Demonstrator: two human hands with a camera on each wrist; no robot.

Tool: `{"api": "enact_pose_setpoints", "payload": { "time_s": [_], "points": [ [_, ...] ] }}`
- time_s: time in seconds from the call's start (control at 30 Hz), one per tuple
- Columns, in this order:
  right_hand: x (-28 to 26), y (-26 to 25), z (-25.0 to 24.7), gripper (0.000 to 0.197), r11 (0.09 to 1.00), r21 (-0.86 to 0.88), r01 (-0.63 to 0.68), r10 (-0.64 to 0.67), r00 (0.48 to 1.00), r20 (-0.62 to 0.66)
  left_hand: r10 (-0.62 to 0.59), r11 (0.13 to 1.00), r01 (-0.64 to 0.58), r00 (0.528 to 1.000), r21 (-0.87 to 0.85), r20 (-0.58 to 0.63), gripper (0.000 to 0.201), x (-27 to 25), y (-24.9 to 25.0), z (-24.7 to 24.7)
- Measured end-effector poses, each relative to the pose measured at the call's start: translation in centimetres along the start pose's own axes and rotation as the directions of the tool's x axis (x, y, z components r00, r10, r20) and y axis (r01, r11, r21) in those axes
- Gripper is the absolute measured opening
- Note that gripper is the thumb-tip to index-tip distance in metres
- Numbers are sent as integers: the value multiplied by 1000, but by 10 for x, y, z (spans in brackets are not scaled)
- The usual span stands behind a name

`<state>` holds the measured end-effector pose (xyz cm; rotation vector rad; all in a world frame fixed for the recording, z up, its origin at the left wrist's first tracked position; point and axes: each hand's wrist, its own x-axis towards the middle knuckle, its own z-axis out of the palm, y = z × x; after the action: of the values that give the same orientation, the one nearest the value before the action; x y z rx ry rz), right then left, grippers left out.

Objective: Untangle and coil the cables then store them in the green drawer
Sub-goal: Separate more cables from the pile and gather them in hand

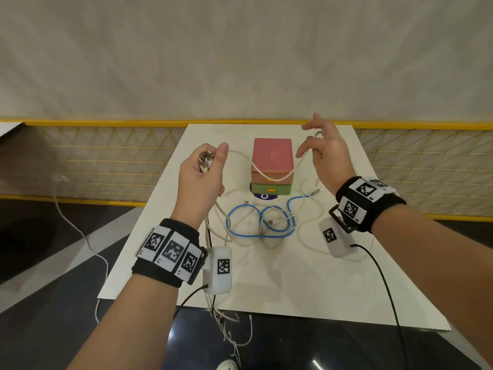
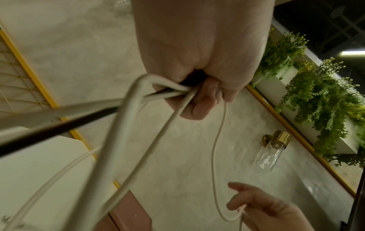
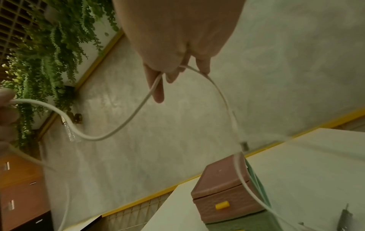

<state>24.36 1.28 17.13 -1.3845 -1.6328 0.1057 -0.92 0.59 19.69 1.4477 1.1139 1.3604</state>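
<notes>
L hand [image 1: 202, 174] raised nearest, fingers curled round bunched white cable [image 1: 266, 172] ends w/ USB plugs. R hand [image 1: 324, 152] up opposite, fingers loosely hooking same cable's other end; slack sags between. Below on worktop [image 1: 293, 276]: blue cable [image 1: 260, 222] tangled w/ white ones. Behind: green drawer [image 1: 270, 189], closed, under pink box.
</notes>
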Motion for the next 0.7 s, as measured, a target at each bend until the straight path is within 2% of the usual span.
{"api": "enact_pose_setpoints", "payload": {
  "time_s": [0.17, 0.27, 0.33, 0.37, 0.4, 0.43, 0.47, 0.5, 0.53, 0.57, 0.6, 0.63, 0.67, 0.7],
  "points": [
    [1, 2, 0, 29, 971, 237, -30, 31, 1000, -2, -17, 1000, 17, 1000, 11, 15, 30, -6, -8, -5],
    [-5, 2, 1, 35, 989, 125, 77, -82, 996, 35, -24, 1000, 24, 1000, 10, 8, 30, -7, -8, -8],
    [-12, -3, 2, 36, 998, 16, 62, -64, 983, 171, -26, 999, 26, 1000, 21, -7, 29, -7, -6, -10],
    [-17, -5, 3, 36, 999, -32, 44, -33, 954, 297, -26, 999, 26, 1000, 28, -13, 29, -6, -5, -11],
    [-25, -8, 4, 36, 997, -74, 26, 11, 887, 461, -29, 999, 29, 1000, 40, -12, 29, -6, -4, -11],
    [-35, -12, 6, 34, 994, -108, 10, 61, 768, 638, -36, 998, 36, 999, 60, 0, 30, -6, -4, -11],
    [-46, -17, 10, 30, 992, -125, -15, 109, 595, 796, -46, 995, 44, 999, 86, 26, 30, -7, -3, -12],
    [-58, -23, 12, 27, 990, -136, -40, 140, 397, 907, -63, 992, 55, 996, 113, 69, 30, -9, -2, -11],
    [-68, -29, 14, 29, 985, -164, -62, 173, 208, 963, -91, 987, 71, 986, 142, 138, 30, -13, -2, -11],
    [-74, -32, 14, 37, 974, -216, -71, 221, 66, 973, -134, 978, 90, 962, 189, 237, 31, -17, -2, -11],
    [-78, -34, 13, 46, 958, -280, -56, 280, -7, 960, -197, 959, 101, 911, 267, 362, 31, -22, 0, -11],
    [-77, -33, 12, 49, 945, -326, -28, 326, 10, 945, -278, 924, 88, 822, 371, 497, 30, -28, 3, -11],
    [-74, -32, 11, 44, 942, -337, 1, 335, 103, 937, -371, 877, 47, 700, 479, 610, 27, -35, 8, -11],
    [-67, -30, 11, 33, 942, -335, 34, 319, 234, 918, -453, 833, -3, 571, 553, 685, 22, -40, 13, -11]
  ]
}}
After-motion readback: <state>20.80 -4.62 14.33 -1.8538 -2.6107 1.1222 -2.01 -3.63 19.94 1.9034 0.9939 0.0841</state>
